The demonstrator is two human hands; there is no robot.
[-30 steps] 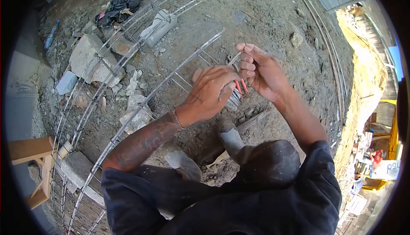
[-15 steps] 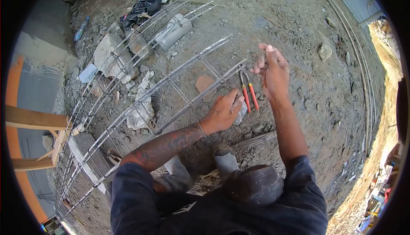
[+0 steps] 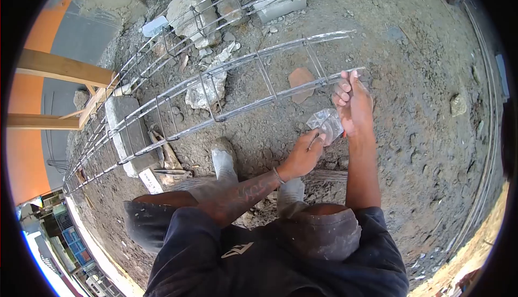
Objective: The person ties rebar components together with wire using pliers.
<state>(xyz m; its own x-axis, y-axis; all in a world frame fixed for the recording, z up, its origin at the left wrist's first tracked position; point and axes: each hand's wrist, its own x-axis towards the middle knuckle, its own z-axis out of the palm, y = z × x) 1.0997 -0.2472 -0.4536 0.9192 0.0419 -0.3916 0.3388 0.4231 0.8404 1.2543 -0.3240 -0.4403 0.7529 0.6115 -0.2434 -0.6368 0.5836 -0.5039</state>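
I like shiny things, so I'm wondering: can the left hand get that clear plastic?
Yes, it looks that way: the left hand is right by the clear plastic, nothing seems to block it, and the metal bars lie beyond.

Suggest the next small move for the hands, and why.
Probably raise the left hand toward the near end of the rebar cage: the right hand is at that end, while the left is lower, by the clear plastic bag. Whether the right grips the bar is unclear.
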